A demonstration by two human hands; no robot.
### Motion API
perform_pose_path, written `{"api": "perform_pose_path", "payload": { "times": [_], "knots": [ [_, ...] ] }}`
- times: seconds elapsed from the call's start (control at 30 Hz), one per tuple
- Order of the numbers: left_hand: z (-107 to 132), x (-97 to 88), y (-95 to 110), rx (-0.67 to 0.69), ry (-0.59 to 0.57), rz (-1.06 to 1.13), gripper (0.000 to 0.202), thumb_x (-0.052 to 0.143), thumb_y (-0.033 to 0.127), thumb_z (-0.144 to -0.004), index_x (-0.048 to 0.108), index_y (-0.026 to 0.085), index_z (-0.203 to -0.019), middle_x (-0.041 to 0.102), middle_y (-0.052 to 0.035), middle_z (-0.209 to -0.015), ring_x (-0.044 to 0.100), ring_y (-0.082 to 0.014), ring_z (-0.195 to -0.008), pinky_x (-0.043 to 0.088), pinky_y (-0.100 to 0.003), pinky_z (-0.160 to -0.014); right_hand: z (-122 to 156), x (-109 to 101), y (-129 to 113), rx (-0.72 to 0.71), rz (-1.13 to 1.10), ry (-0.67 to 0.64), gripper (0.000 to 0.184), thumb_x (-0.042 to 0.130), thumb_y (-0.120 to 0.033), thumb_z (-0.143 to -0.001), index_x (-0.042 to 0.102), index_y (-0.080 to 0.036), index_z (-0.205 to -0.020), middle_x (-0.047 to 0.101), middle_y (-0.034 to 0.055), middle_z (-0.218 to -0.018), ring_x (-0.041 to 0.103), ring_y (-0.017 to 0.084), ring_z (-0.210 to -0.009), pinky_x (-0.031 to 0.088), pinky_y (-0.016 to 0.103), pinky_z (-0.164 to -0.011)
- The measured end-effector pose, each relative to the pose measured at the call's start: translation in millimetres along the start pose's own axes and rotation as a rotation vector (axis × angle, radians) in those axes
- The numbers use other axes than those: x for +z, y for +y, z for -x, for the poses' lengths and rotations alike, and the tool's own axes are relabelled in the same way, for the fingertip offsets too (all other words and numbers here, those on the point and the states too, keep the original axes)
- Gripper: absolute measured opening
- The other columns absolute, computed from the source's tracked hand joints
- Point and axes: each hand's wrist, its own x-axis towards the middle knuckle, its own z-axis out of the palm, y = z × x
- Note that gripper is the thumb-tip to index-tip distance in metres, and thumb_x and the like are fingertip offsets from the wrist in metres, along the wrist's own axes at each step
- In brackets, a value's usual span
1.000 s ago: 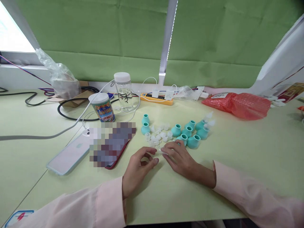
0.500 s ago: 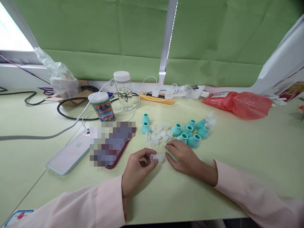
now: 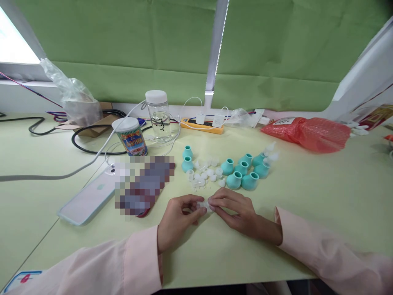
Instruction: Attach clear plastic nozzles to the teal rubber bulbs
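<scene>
My left hand point(image 3: 181, 213) pinches a small, short translucent plastic tube-like piece point(image 3: 202, 205) between thumb and fingers, low over the table. My right hand point(image 3: 235, 208) is closed at the right end of that piece, its fingertips pressed together; whatever lies between them is hidden. Just beyond both hands is a loose group of small translucent plastic parts point(image 3: 204, 176), some cup-shaped, with tiny white bits in front. Several turquoise rubber bulbs point(image 3: 235, 180) with open necks stand to the right of these parts. Two more turquoise bulbs point(image 3: 187, 164) stand at their left.
A pale phone point(image 3: 89, 196) and a blurred-out phone point(image 3: 147, 184) lie left of the hands. Behind them stand a printed can point(image 3: 132, 139) and a clear bottle point(image 3: 159, 121), with cables around. An orange power strip point(image 3: 202, 127) and a red bubble-wrap bag point(image 3: 307, 133) lie at the back.
My right hand has moved left from beside the small parts, and its fingertips now meet the translucent piece. My left hand still holds that piece in nearly the same place.
</scene>
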Motion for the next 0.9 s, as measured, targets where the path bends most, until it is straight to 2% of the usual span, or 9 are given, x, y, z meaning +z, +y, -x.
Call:
{"api": "perform_pose_path", "payload": {
  "times": [0.27, 0.63, 0.9],
  "knots": [
    [1.1, 0.1, 0.9, 0.017, -0.032, 0.024, 0.030, 0.062, 0.029, -0.066, 0.062, 0.009, -0.089, 0.050, -0.0002, -0.063, 0.047, -0.0091, -0.055, 0.046, -0.022, -0.051, 3.4, 7.4, 5.9, 0.043, -0.129, 0.009, 0.025, 0.057, -0.004, -0.071, 0.059, -0.019, -0.091, 0.061, 0.0047, -0.080, 0.056, 0.014, -0.073, 0.049, 0.028, -0.060],
    [1.8, 0.1, 3.6, 0.039, -0.033, 0.033, 0.028, 0.062, 0.030, -0.067, 0.064, 0.011, -0.087, 0.052, -0.0006, -0.062, 0.049, -0.0095, -0.054, 0.047, -0.022, -0.050, 0.5, 6.0, 2.1, 0.048, -0.098, 0.007, 0.021, 0.054, -0.008, -0.074, 0.059, -0.019, -0.092, 0.061, 0.0043, -0.080, 0.056, 0.014, -0.073, 0.049, 0.027, -0.060],
    [2.1, -0.6, 5.7, 0.046, -0.033, 0.094, 0.029, 0.063, 0.029, -0.068, 0.063, 0.007, -0.087, 0.057, -0.0040, -0.062, 0.052, -0.0114, -0.055, 0.049, -0.025, -0.051, 6.5, 4.6, 2.1, 0.024, -0.010, -0.062, 0.037, 0.057, -0.010, -0.072, 0.052, -0.021, -0.107, 0.059, 0.0045, -0.083, 0.054, 0.015, -0.076, 0.050, 0.029, -0.063]
  ]
}}
